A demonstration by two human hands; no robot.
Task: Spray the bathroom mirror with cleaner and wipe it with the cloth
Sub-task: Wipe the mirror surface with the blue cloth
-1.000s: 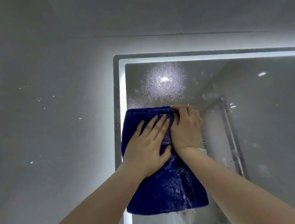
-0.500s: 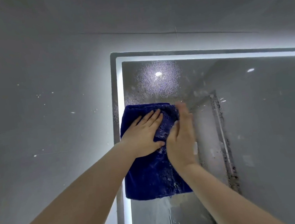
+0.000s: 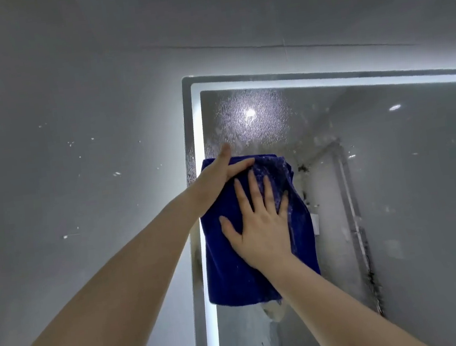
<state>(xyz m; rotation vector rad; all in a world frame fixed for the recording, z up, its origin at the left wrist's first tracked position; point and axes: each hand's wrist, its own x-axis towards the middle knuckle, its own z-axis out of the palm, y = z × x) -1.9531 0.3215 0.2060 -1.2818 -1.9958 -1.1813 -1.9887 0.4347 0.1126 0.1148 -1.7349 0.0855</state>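
Note:
A dark blue cloth (image 3: 233, 275) hangs flat against the mirror (image 3: 408, 179) near its upper left corner. My left hand (image 3: 218, 174) grips the cloth's top left edge, one finger reaching above it onto the glass. My right hand (image 3: 262, 226) lies flat on the middle of the cloth with fingers spread, pressing it to the mirror. A patch of fine spray droplets (image 3: 254, 117) covers the glass just above the cloth. No spray bottle is in sight.
The mirror has a lit white border (image 3: 196, 136) along its left and top sides. Glossy grey wall tiles (image 3: 76, 162) fill the left and top. Dark specks and streaks (image 3: 372, 278) run down the glass right of the cloth.
My right hand has moved from the cloth's top right edge down onto its middle and opened flat. My left hand has shifted up to the top left edge.

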